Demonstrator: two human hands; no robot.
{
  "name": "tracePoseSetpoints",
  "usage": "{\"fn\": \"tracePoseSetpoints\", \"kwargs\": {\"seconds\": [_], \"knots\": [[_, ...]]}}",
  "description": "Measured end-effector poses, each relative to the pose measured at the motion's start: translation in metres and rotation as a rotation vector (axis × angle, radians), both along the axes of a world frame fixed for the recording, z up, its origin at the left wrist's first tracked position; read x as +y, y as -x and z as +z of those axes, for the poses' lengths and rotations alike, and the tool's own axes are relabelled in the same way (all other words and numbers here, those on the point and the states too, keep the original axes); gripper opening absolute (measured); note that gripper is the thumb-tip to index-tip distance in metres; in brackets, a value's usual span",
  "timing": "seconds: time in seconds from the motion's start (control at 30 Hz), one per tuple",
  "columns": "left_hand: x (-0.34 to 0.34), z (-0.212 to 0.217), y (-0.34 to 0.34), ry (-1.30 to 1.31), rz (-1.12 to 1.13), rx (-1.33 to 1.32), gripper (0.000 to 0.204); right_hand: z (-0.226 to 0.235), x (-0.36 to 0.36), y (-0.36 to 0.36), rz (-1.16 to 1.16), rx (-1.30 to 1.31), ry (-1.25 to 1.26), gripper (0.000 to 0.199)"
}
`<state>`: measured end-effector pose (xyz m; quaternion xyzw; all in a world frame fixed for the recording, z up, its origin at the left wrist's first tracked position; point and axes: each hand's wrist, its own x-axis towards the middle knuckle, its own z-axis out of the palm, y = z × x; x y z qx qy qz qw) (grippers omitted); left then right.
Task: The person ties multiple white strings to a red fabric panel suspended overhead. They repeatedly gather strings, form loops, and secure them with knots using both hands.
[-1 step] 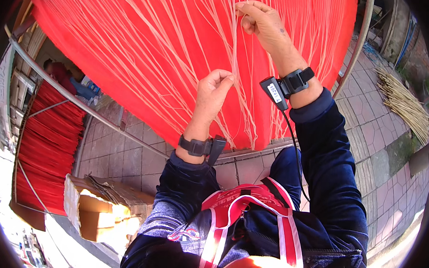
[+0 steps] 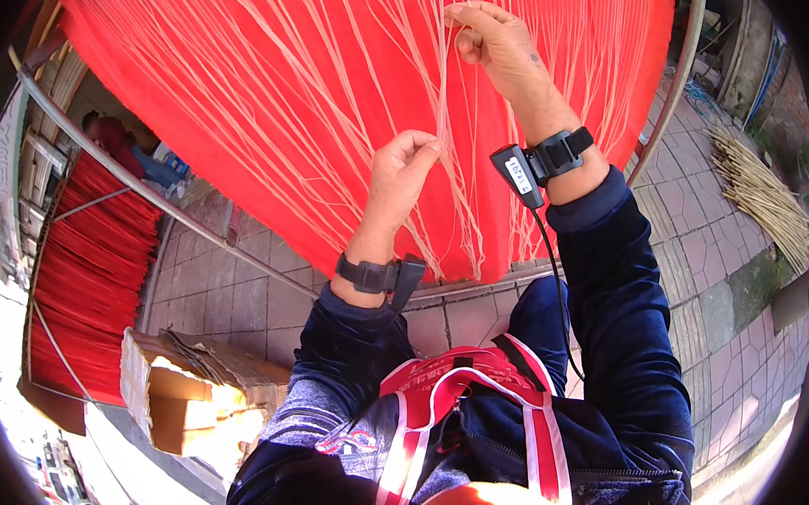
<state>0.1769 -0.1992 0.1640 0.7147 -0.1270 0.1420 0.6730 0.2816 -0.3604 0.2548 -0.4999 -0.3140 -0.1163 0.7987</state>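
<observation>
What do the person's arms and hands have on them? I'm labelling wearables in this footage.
Both forearms wear dark navy sleeves. The left hand is bare, with a black strap and small black tab at the wrist. The right hand is bare too; its black wrist strap carries a black device with a pale label, and a thin black cable runs down the sleeve.

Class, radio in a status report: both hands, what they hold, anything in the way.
Left hand pinching a pale strand. Right hand gripping the same strand higher up. Red sheet behind, crossed by loose strands. Nothing blocking.

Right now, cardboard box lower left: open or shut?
Open. The cardboard box has its top flaps splayed apart, not sealed flat; its contents cannot be told.
</observation>
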Motion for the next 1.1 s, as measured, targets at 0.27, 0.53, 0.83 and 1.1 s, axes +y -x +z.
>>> {"fn": "tracePoseSetpoints", "kwargs": {"seconds": [0.27, 0.53, 0.83, 1.1], "knots": [[0.004, 0.002, -0.012, -0.009, -0.01, 0.019, 0.02, -0.009, -0.011, 0.0, 0.211, 0.106, -0.053, 0.016], [-0.013, 0.044, -0.029, -0.022, -0.078, -0.132, 0.038, -0.033, -0.025, 0.024, 0.223, 0.019, 0.141, 0.02], [-0.022, 0.046, -0.05, 0.224, -0.35, -0.122, 0.03, -0.073, -0.05, 0.032, 0.274, -0.018, 0.134, 0.026], [0.026, 0.051, -0.042, 0.385, -0.456, -0.171, 0.018, -0.065, -0.08, 0.014, 0.457, 0.095, -0.28, 0.021]]}}
